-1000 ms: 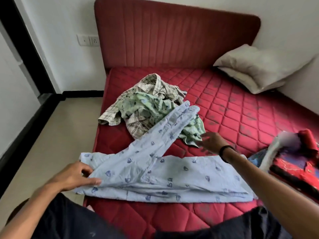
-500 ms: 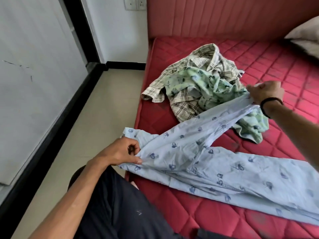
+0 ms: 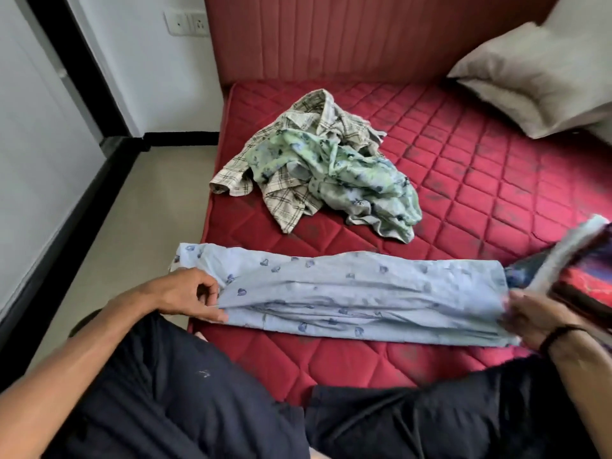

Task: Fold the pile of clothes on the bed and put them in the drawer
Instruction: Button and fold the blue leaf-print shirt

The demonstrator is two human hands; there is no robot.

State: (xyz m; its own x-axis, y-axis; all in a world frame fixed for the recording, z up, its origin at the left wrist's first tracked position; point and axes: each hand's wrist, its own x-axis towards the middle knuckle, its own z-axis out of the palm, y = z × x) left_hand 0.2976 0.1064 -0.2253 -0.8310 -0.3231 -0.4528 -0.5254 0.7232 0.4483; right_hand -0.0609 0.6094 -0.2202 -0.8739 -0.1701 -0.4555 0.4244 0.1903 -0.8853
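Note:
Light blue trousers [image 3: 357, 293] with a dark blue print lie folded lengthwise across the near edge of the red mattress [image 3: 463, 180]. My left hand [image 3: 192, 294] pinches the left end of them between thumb and fingers. My right hand [image 3: 533, 318] holds the right end, blurred by motion. Behind the trousers sits a crumpled pile: a plaid shirt [image 3: 291, 160] with a green printed garment [image 3: 361, 180] on top of it.
A stack of red and blue folded clothes [image 3: 583, 270] lies at the right edge of the bed. Grey pillows [image 3: 536, 81] lean at the back right by the red headboard [image 3: 347, 38]. Floor and a black-trimmed wall are to the left.
My right hand carried the raised trouser leg down and to the right, laying it over the other leg. The left hand kept its hold on the left end.

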